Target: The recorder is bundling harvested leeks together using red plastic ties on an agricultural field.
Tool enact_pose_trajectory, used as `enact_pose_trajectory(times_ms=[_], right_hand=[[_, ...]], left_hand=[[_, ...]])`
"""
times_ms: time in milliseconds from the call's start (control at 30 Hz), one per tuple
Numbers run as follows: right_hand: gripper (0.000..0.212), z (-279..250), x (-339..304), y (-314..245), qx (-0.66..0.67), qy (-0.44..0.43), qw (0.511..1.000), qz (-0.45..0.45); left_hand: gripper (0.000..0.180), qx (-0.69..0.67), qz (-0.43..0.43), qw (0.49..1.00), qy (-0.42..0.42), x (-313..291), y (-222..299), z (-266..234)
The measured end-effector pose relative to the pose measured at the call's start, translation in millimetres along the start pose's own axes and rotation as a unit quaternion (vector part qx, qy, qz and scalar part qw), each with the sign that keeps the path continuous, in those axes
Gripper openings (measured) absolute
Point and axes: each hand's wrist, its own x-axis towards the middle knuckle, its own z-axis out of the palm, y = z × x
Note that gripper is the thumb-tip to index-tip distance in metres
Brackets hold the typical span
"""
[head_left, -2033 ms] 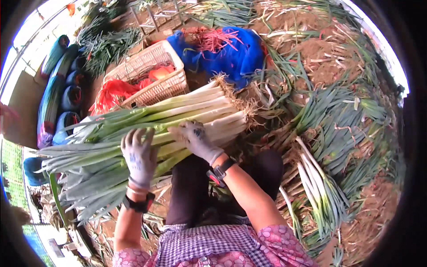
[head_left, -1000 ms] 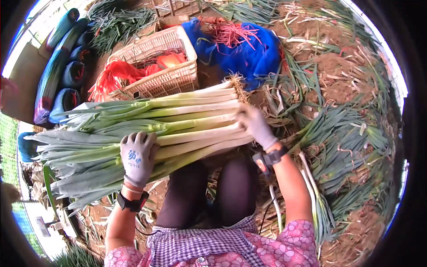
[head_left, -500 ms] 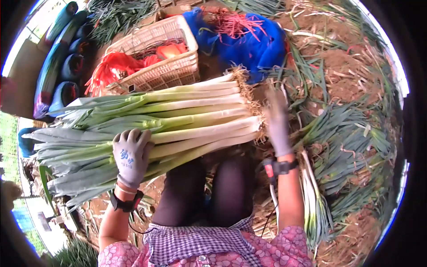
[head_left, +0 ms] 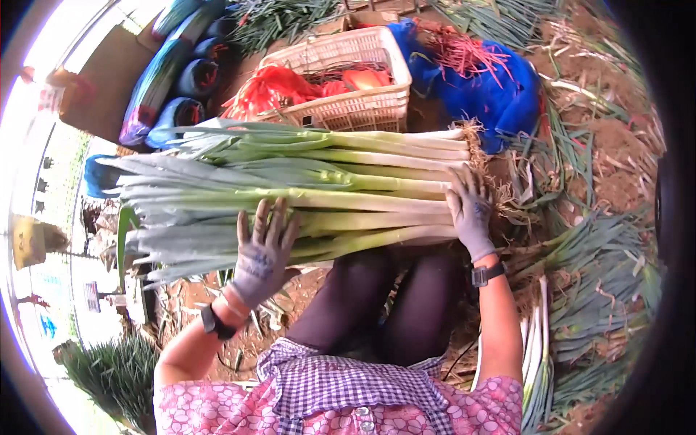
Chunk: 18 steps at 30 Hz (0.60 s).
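Observation:
A wide bundle of long green onions [head_left: 377, 181] lies across above my thighs, its leaves to the left and its white stems and roots to the right. Gloved in grey, my left hand [head_left: 264, 250] rests on the near part of the bundle, fingers spread and stretched over the leaf bases. My right hand [head_left: 473, 214], in a matching glove, touches the white ends beside the roots [head_left: 507, 199]. Its fingers are apart and laid along the stems, not wrapped round them.
Beyond the bundle stands a pale plastic crate [head_left: 370, 109] holding red bags or ties. A blue net cloth [head_left: 478, 98] with pink strips lies right of it. Wrapped bundles [head_left: 174, 69] are stacked far left. Loose green onions [head_left: 602, 268] cover the ground at right.
My right hand, blurred beside the roots before, now touches the white ends. My left hand's fingers have spread out. The whole view has shifted, so the scene sits farther right.

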Motion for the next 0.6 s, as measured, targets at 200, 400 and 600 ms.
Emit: enact_pose_trajectory(times_ms=[200,400,600], right_hand=[[0.048,6,-3,-14,0.035,-0.001,0.999,-0.003],[0.048,8,-3,-14,0.020,0.003,1.000,0.006],[0.046,12,3,-14,0.016,0.017,0.999,0.033]], left_hand=[[0.122,-0.021,0.037,0.996,0.082,13,-32,-14],[0.114,-0.053,0.065,0.993,0.080,20,-36,-26],[0.043,-0.113,0.032,0.980,0.161,69,-27,-27]])
